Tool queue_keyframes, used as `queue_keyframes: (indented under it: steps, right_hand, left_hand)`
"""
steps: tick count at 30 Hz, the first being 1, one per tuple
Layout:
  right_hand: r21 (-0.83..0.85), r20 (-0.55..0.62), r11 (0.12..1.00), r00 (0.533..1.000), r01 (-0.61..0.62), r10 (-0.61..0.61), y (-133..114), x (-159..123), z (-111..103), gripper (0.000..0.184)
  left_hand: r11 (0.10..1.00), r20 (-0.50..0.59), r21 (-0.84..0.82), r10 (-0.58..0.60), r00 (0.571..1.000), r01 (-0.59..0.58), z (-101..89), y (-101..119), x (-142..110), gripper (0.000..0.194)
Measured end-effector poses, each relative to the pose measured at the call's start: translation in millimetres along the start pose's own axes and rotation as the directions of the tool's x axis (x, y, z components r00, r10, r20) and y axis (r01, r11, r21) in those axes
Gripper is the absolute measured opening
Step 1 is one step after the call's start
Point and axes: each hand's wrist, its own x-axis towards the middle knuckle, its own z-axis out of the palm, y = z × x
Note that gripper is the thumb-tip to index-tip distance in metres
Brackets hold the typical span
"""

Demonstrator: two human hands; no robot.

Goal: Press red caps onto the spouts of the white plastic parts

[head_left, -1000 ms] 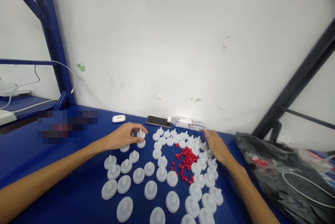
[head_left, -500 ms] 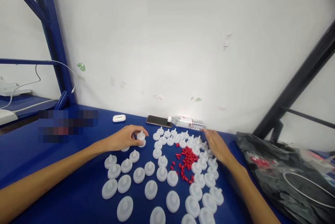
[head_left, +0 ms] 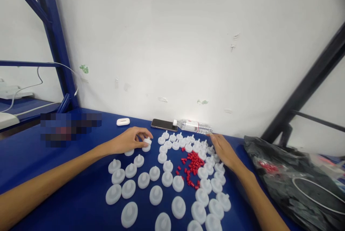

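Note:
My left hand [head_left: 132, 141] pinches a white spouted cap [head_left: 147, 140] between thumb and fingers. Just beneath it is another white cap [head_left: 146, 148], and I cannot tell if the two touch. A third cap [head_left: 129, 152] lies partly hidden under the same hand. On the right, my right hand [head_left: 222, 150] lies flat on the table with fingers extended, beside a cluster of caps [head_left: 196, 144]. Many round translucent white caps, most with the spout up, spread over the blue table [head_left: 88, 191]. Small red plugs [head_left: 192, 164] are heaped among them.
Along the wall lie a white earphone case [head_left: 123, 121], a phone [head_left: 164, 125] and a clear water bottle [head_left: 192, 126]. At right sits a dark plastic bag [head_left: 291, 180] with a small bag of red pieces [head_left: 269, 167] and a white cable. Blue frame posts [head_left: 55, 40] rise at left.
The cap in my left hand has tilted and shifted slightly, with its rim now seen more edge-on. My right hand has stayed in place.

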Motion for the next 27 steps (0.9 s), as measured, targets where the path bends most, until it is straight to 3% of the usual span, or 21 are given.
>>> queue_keyframes:
  steps: [12,21,27]
  right_hand:
    - [-0.017,-0.006,1.000,1.000,-0.003,0.003,-1,0,-1,0.058]
    - [-0.020,0.000,1.000,1.000,0.011,-0.011,0,0,0,0.056]
    - [-0.024,0.001,1.000,1.000,0.005,-0.005,0,0,0,0.057]
  left_hand:
    - [1.000,-0.077,-0.005,-0.022,0.997,0.022,1.1,5,-2,0.038]
    - [0.978,-0.188,-0.184,-0.129,0.974,0.094,-3.7,-7,5,0.039]
    - [0.962,-0.190,-0.252,-0.161,0.969,0.110,-3.6,-5,4,0.039]
